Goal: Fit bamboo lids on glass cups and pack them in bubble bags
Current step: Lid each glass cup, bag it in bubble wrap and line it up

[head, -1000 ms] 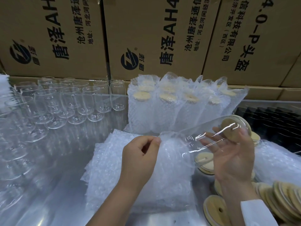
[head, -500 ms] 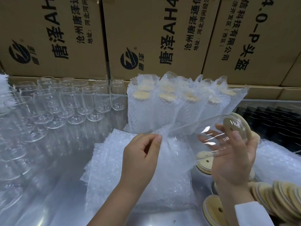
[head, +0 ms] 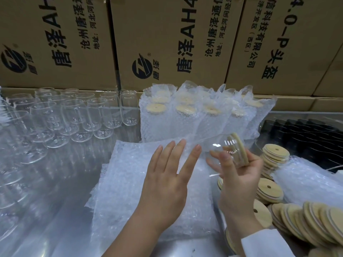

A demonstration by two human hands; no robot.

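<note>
Gripping lidded glass cup [head: 217, 146], R hand [head: 239, 180]; prob. empty.

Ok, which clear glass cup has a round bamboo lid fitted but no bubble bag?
The clear glass cup gripped in the right hand, round bamboo lid on its mouth. The cups at left are lidless; the lidded ones behind are bagged.

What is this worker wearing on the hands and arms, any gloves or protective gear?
No gloves: the left hand and the right hand are both bare, and no ring shows on either. The right arm wears a white sleeve with a plain cuff that ends at the wrist. The left forearm is uncovered as far as the picture reaches.
</note>
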